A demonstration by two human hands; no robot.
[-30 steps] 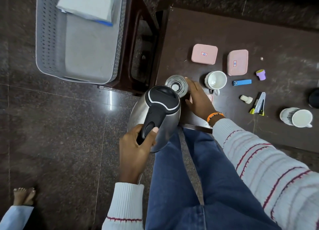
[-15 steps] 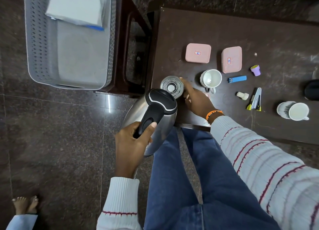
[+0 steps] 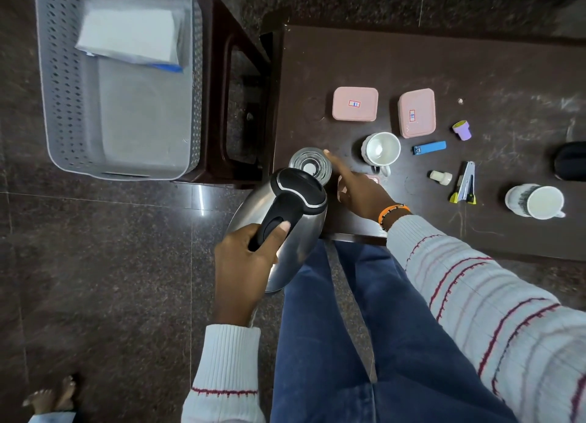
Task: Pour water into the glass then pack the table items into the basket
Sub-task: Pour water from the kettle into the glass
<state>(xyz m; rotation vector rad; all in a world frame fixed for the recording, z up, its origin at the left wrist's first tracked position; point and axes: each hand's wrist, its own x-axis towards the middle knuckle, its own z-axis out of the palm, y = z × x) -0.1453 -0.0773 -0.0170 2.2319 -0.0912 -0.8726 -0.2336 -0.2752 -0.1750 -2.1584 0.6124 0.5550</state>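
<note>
Head view: the kettle (image 3: 285, 229) is gripped by its handle in the left hand (image 3: 244, 264), tilted toward the glass (image 3: 309, 165) at the table's (image 3: 444, 58) front left corner. The glass is steadied by the right hand (image 3: 361, 191), fingers laid against its side. Spillage over the table edge is judged likely should the spout drift. The spout and any water stream are hidden by the lid. The basket (image 3: 54, 89) stands apart to the left.

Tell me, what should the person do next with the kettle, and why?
Probably tip the kettle a bit more so water runs into the glass. The left hand grips the kettle's handle with its top right at the glass rim, and the right hand steadies the glass. I can't see water flowing.
</note>
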